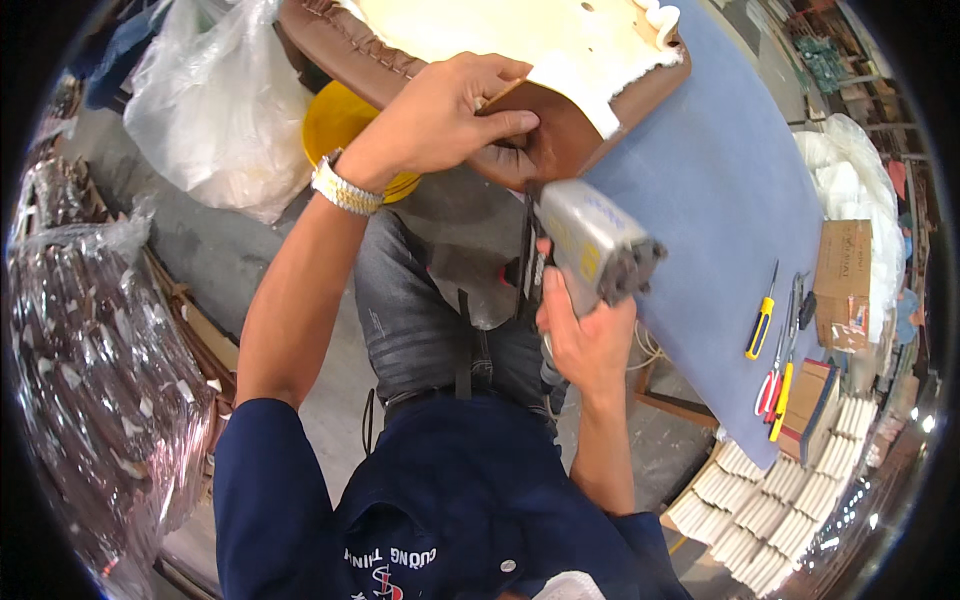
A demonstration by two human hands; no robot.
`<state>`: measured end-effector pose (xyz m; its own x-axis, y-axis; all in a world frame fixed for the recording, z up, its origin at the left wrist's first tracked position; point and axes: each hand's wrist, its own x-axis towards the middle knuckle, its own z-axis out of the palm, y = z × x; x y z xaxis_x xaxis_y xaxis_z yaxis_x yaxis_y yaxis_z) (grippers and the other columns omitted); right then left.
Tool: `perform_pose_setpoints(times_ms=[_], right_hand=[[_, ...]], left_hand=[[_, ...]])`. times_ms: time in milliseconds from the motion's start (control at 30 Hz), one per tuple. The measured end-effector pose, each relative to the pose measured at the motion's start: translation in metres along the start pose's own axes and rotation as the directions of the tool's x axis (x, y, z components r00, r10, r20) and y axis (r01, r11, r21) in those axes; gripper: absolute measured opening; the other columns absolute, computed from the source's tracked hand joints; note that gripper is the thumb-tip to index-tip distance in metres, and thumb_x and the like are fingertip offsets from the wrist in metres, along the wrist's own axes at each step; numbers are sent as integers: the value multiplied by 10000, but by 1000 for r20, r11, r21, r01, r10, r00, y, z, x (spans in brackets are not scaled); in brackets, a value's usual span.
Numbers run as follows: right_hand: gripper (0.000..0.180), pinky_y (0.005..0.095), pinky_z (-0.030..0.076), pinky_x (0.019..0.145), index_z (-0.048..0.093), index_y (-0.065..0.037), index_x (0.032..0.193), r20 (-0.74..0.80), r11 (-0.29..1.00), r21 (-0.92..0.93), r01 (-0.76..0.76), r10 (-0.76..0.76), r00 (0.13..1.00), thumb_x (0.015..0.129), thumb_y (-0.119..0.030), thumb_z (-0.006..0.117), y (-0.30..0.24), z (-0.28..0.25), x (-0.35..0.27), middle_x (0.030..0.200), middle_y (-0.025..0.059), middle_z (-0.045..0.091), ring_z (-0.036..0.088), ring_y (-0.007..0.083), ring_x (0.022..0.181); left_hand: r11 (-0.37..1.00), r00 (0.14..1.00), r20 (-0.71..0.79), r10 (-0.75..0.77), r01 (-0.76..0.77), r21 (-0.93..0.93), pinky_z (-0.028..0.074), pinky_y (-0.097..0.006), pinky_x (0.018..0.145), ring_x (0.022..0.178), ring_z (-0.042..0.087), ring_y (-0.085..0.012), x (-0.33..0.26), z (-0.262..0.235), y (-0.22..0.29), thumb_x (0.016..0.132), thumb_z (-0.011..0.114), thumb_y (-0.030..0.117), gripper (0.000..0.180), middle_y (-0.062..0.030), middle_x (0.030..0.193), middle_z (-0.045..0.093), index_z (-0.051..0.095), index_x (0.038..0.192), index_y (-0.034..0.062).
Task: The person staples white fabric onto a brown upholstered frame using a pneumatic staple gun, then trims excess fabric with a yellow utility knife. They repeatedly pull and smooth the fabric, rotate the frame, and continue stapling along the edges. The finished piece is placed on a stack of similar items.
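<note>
A brown leather-covered upholstery piece with a cream inner face lies at the top of the view, partly over the table's left edge. My left hand pinches a folded-over flap of its brown leather near the lower corner, thumb on top. White padding shows along the cut edge beside the flap. In my right hand is a grey metal staple gun, fingers wrapped round its handle. Its nose points up toward the leather near my left fingers; whether it touches is hard to tell.
A blue-topped table stretches to the right, with a yellow screwdriver, red-handled scissors and other tools on it. Staple strips and a cardboard box sit beyond. At left are a yellow bucket and plastic-wrapped goods.
</note>
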<state>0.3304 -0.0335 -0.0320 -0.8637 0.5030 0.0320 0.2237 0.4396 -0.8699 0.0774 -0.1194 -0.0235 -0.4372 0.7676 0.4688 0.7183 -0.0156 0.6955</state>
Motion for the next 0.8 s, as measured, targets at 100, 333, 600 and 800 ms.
perform_pose_setpoints(times_ms=[100, 333, 600, 800], right_hand=[[275, 231, 469, 524, 648, 68, 1217, -15, 964, 226, -138, 145, 989, 958, -25, 636, 14, -12, -46, 1028, 79, 747, 564, 59, 589], [184, 389, 554, 750, 708, 25, 983, 46, 972, 153, -178, 173, 984, 904, -141, 725, 47, 1, -76, 887, 192, 739, 736, 350, 823], [218, 393, 563, 782, 692, 44, 1064, -35, 975, 219, -37, 46, 998, 913, -109, 724, 49, -8, -65, 948, 178, 741, 734, 340, 874], [497, 282, 547, 607, 393, 86, 1420, -46, 901, 430, 65, -50, 998, 958, 87, 576, 43, 1, -47, 1297, 248, 626, 634, 143, 719]], left_hand=[[963, 917, 323, -236, 266, -52, 507, -356, 823, 906, 618, -172, 8, -14, 7, 869, 797, 320, 572, -166, 1035, 712, 626, 1277, -41], [941, 915, 224, -337, 337, 40, 502, -300, 757, 821, 599, -148, 8, 1, 27, 717, 926, 394, 765, -90, 905, 690, 636, 1243, -80], [999, 989, 145, -25, 29, -23, 494, -294, 671, 731, 601, -101, 0, -10, 12, 733, 935, 316, 471, 4, 803, 681, 734, 1029, 10], [976, 996, -16, -87, 88, 199, 498, -322, 627, 624, 601, -171, -10, 5, 2, 798, 874, 304, 352, -83, 735, 678, 734, 938, 13]])
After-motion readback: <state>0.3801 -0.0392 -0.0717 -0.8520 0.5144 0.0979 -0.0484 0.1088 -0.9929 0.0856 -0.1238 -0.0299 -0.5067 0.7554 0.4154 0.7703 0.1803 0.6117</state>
